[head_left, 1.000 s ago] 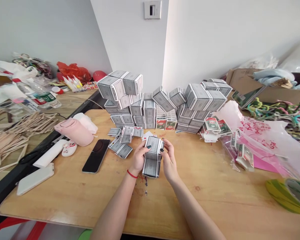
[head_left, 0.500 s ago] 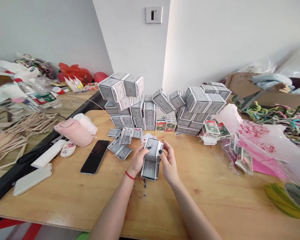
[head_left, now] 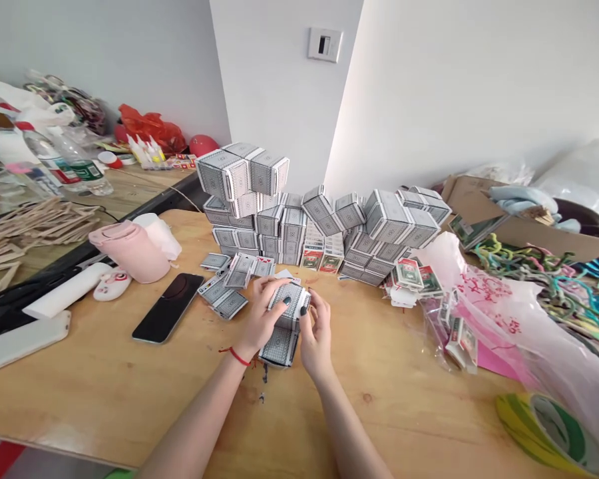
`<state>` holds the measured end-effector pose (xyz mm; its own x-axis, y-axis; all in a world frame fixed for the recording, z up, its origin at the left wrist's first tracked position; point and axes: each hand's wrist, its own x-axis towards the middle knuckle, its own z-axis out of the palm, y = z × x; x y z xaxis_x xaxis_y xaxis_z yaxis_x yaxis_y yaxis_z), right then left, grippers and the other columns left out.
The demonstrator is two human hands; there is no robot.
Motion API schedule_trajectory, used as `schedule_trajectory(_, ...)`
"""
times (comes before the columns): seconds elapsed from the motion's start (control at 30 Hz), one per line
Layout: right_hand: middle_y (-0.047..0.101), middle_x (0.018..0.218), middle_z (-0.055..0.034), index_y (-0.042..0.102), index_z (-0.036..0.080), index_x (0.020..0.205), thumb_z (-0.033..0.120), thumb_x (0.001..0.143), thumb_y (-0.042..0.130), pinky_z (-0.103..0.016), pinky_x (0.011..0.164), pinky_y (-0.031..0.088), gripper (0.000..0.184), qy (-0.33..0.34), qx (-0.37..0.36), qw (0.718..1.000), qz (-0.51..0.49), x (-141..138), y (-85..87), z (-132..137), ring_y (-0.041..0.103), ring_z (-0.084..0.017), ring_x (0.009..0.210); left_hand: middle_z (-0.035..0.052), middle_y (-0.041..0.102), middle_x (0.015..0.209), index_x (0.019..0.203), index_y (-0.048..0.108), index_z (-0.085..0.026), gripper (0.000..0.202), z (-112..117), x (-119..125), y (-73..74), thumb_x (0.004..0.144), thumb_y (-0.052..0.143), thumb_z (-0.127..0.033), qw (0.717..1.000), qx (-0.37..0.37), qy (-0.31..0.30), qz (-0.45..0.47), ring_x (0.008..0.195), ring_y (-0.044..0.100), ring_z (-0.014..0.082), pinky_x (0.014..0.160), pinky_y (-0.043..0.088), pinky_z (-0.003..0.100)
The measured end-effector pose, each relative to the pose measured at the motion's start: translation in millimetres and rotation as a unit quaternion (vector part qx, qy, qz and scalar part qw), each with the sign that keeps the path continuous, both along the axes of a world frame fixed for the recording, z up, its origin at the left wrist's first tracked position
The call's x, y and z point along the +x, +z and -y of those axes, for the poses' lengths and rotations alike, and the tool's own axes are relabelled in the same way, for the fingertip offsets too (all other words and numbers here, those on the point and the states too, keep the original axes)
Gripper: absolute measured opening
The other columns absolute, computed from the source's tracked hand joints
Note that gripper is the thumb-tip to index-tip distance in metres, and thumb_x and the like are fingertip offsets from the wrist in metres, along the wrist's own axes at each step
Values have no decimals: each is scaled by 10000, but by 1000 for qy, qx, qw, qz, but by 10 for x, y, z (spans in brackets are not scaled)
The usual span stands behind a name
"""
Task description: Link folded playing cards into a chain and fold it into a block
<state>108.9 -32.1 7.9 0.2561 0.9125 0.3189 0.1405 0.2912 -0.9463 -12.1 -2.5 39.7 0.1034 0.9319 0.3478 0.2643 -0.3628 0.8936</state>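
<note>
In front of me is a two-part block of folded playing cards (head_left: 279,347) with grey patterned backs, one cube rising above the nearer one. My left hand (head_left: 260,318) closes around the left side of the raised cube, thumb on its top face and fingers along the far edge. From the right, my right hand (head_left: 316,336) grips the same cube, its thumb at the right edge. Just beyond my left hand lie folded and loose playing cards (head_left: 228,289). Behind them stands a stepped structure of similar card cubes (head_left: 292,229).
A black phone (head_left: 168,307), a pink cup (head_left: 130,249) and white items are on the left. To the right lie card boxes (head_left: 409,273), a pink-printed plastic bag (head_left: 499,306) and a roll of yellow-green tape (head_left: 549,432). A cardboard box (head_left: 519,226) stands behind.
My view has tilted and shifted, so most things sit further left. My left fingers now reach further over the cube's far edge. Both hands still hold the card block.
</note>
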Motion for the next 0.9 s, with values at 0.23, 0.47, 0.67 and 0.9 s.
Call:
schedule_trajectory(0.23,395,1173,-97,369,240,1242,273,835,408,-421,935,388,411,-1,10,1000,25,-20,5,38,454,-203,1082,64,523,1076,998,523,-192,224,-65,24,85,795,428,-189,999,30,-36,-4,1071,461,197,961,336,362)
schedule_trajectory(0.47,403,1160,-101,383,239,1236,250,819,427,-446,924,394,419,-5,27,998,65,23,-13,53,445,-223,1081,54,540,978,923,519,-185,182,-67,46,129,769,432,-145,999,19,-18,-31,980,500,183,904,378,343)
schedule_trajectory(0.67,416,1144,-98,396,243,1230,248,826,425,-453,938,381,405,23,18,997,75,51,41,35,436,-222,1089,51,535,966,902,513,-183,175,-54,28,115,754,437,-128,999,12,-21,-25,968,497,179,900,377,343)
schedule_trajectory(0.9,429,1134,-92,413,240,1229,298,826,454,-439,928,386,408,56,10,996,63,104,108,21,443,-218,1076,53,538,949,887,510,-182,148,-57,62,140,762,432,-161,1000,-14,-18,-9,961,496,186,905,372,357)
